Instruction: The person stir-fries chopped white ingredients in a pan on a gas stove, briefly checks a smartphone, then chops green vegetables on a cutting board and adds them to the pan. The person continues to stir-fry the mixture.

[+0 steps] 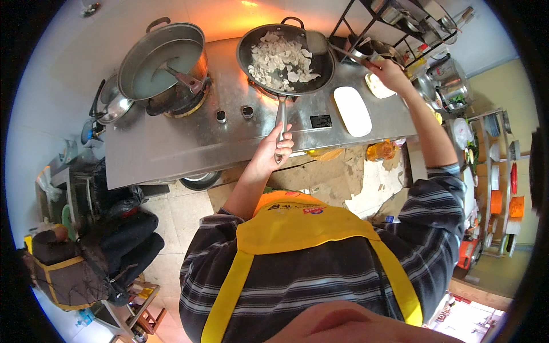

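Note:
My left hand (274, 148) is wrapped around the metal handle (281, 112) of a dark frying pan (324, 70), which sits over a lit burner. Many pale, thin slices of food (274, 58), perhaps meat, lie loose in the pan. My right hand (388, 76) grips the handle of a spatula (317, 43). Its broad greyish blade is over the pan's right inner wall, beside the food. Nearest to my right hand is a small white dish (379, 86) with pale contents. Closer to me, a white oblong plate (352, 112) rests on the steel counter.
On the left burner, a large metal pot (198, 45) of cloudy liquid has a dark-handled utensil (188, 81) across it. A black rack (399, 25) overhangs the right side. Shelving (493, 171) lines the right wall. Another person (77, 266) in dark clothes is at lower left.

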The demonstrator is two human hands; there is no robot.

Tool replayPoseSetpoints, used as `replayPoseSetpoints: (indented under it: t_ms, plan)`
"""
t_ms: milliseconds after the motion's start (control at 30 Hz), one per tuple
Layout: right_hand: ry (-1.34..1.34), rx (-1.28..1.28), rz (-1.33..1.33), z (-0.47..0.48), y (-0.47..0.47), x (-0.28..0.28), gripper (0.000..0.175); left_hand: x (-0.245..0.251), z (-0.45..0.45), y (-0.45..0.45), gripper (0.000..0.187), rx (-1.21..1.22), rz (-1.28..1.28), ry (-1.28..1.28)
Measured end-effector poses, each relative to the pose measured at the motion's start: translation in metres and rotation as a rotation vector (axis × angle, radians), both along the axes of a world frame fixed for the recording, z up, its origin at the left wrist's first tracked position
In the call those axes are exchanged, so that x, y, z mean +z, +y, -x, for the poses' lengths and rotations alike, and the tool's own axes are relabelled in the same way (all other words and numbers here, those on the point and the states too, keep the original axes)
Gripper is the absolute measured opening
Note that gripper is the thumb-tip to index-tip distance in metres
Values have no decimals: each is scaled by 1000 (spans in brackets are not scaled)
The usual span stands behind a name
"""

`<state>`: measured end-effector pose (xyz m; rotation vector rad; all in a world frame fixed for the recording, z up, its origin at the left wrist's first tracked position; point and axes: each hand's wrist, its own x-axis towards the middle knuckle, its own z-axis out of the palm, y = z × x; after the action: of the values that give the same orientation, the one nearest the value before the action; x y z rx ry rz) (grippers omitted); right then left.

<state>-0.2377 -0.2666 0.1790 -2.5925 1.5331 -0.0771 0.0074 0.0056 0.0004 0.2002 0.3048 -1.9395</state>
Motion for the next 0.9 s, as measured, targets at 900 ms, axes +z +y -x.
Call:
replayPoseSetpoints:
  t_ms: [900]
  plan:
    - [326,596,607,-66,105,8,40,-3,-4,0,25,3,5,19]
